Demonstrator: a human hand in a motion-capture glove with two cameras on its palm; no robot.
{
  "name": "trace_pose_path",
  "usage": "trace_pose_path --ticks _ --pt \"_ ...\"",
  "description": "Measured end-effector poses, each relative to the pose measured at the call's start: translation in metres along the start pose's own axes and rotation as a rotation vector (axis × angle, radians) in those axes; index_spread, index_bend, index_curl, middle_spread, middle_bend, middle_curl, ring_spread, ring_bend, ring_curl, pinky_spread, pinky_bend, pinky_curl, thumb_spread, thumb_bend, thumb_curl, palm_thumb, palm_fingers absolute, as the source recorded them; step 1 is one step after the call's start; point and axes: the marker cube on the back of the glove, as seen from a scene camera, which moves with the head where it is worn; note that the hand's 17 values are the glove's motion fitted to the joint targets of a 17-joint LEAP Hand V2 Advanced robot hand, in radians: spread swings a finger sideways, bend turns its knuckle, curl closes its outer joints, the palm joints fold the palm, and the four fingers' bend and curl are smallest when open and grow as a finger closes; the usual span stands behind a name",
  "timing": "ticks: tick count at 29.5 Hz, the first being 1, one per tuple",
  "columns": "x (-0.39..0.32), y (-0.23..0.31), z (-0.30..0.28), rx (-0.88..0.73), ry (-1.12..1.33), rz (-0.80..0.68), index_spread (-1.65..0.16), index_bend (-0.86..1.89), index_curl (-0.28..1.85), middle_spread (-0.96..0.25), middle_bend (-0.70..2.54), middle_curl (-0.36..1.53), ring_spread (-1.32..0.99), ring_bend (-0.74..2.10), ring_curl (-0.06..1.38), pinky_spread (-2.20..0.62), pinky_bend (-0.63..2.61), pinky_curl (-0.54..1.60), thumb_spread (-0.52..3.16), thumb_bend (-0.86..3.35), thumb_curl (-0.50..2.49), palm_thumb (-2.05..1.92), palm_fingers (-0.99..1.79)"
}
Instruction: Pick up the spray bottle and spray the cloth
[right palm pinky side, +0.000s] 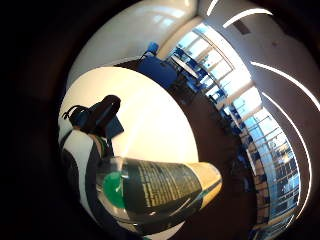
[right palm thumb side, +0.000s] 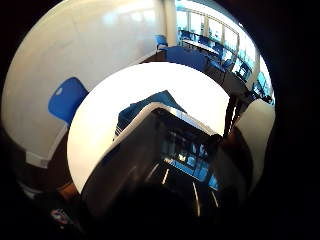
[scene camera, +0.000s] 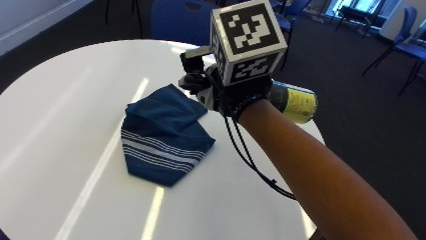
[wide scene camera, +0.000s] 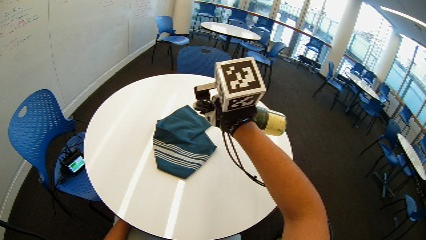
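Note:
In the outside view my gloved right hand (scene camera: 233, 97) grips the spray bottle (scene camera: 296, 102) above the round white table (scene camera: 66, 100). The bottle lies nearly level, its yellow-labelled base sticking out past the table's far-right edge and its spray head (scene camera: 196, 54) on the cloth's side. The blue cloth (scene camera: 163, 135) with white stripes lies crumpled on the table just below and beside the hand. In the little finger side palm view the bottle (right palm pinky side: 155, 192) with its dark label is close to the palm. It also fills much of the thumb side palm view, bottle (right palm thumb side: 165, 165) over cloth (right palm thumb side: 145, 105).
A blue chair (wide scene camera: 40, 130) with a small device (wide scene camera: 73, 164) on its seat stands at the table's left. Another blue chair (wide scene camera: 200, 60) is behind the table. Further tables and chairs (wide scene camera: 229, 30) fill the room by the windows.

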Motion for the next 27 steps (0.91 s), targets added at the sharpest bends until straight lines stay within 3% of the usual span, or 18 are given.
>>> trace_pose_path --ticks 27 --pt "-0.077 0.026 0.036 -0.026 0.376 -0.360 -0.24 0.58 0.58 -0.20 0.66 0.52 -0.22 0.60 0.45 -0.27 0.37 0.39 0.35 -0.03 0.89 0.86 1.40"
